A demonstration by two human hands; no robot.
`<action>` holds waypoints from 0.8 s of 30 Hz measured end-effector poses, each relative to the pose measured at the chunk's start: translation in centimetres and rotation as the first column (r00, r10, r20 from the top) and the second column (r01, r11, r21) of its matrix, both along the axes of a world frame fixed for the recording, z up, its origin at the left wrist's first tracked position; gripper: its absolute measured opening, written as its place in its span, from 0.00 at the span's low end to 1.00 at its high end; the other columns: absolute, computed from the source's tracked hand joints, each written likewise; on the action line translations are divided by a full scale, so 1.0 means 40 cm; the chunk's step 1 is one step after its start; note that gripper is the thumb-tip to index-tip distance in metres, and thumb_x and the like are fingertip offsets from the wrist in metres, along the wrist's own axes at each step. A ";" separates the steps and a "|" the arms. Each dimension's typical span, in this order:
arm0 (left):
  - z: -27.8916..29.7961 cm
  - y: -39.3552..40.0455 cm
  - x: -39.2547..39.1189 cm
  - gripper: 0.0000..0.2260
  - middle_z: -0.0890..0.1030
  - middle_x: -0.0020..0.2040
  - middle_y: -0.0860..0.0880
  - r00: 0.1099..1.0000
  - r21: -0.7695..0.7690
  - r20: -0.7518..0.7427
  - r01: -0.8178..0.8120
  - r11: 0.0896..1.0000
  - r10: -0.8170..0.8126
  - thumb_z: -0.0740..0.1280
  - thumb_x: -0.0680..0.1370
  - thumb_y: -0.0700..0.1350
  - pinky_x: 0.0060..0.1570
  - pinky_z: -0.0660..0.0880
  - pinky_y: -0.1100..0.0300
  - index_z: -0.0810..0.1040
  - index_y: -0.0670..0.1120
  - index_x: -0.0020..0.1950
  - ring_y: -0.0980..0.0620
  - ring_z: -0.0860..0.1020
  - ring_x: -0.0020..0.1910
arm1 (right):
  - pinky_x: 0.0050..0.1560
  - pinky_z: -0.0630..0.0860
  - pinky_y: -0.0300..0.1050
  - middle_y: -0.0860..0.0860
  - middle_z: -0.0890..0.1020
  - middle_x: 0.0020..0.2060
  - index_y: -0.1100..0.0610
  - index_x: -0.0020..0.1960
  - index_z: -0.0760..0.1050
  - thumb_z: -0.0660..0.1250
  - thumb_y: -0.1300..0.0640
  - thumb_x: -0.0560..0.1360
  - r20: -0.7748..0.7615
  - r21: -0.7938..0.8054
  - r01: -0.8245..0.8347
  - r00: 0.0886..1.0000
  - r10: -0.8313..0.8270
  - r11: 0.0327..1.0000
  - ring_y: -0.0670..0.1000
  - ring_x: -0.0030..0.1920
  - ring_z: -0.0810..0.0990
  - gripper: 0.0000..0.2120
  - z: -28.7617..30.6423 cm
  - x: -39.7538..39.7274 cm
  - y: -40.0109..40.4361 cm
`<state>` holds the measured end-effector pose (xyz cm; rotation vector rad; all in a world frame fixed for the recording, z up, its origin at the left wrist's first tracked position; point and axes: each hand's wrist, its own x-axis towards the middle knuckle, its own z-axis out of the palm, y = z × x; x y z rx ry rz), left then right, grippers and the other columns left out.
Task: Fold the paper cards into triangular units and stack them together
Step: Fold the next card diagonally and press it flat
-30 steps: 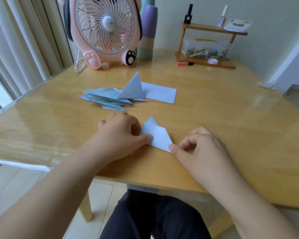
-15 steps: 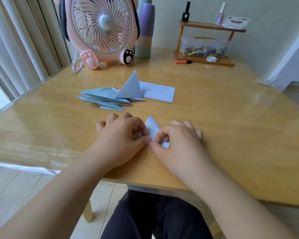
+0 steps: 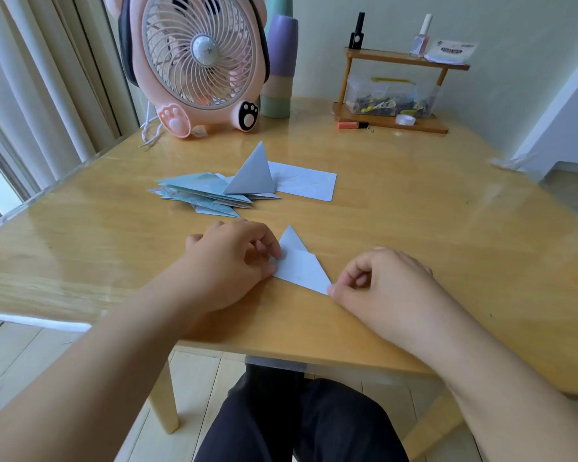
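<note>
Now my left hand (image 3: 234,261) pinches the folded card's (image 3: 299,266) left edge near the table's (image 3: 414,235) front, while my right hand (image 3: 381,281) pinches its near-right corner; folded units (image 3: 211,191) lie farther back.

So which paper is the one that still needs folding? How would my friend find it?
Start at the big pink fan at the back of the wooden table. In front of it lies a pile of folded blue triangles. Just right of that pile is the flat card, the only paper still a plain rectangle with rounded corners.
</note>
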<state>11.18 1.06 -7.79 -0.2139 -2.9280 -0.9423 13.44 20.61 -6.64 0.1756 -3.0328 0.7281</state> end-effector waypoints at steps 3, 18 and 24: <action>-0.011 0.007 0.012 0.10 0.74 0.46 0.59 0.996 0.011 -0.072 -0.048 0.999 0.048 0.69 0.75 0.47 0.51 0.60 0.57 0.70 0.59 0.41 0.55 0.71 0.50 | 0.53 0.61 0.43 0.43 0.76 0.43 0.50 0.34 0.74 0.66 0.41 0.72 -0.037 0.047 0.036 0.999 -0.034 0.998 0.47 0.52 0.73 0.15 -0.004 -0.003 -0.028; -0.027 0.032 0.040 0.14 0.74 0.44 0.63 0.975 0.100 -0.173 -0.123 0.987 0.139 0.66 0.77 0.44 0.54 0.60 0.58 0.68 0.57 0.59 0.56 0.68 0.51 | 0.33 0.69 0.32 0.44 0.77 0.42 0.49 0.52 0.70 0.71 0.53 0.71 0.060 -0.217 0.069 0.997 -0.057 0.974 0.44 0.44 0.76 0.13 0.002 -0.003 -0.059; -0.024 0.025 0.050 0.20 0.77 0.40 0.59 0.983 0.262 -0.137 -0.080 0.962 0.119 0.68 0.75 0.39 0.61 0.67 0.52 0.67 0.61 0.57 0.62 0.73 0.46 | 0.29 0.67 0.35 0.46 0.80 0.39 0.47 0.54 0.70 0.72 0.60 0.70 0.218 -0.469 0.132 0.976 -0.031 0.873 0.45 0.33 0.76 0.18 0.010 -0.011 -0.059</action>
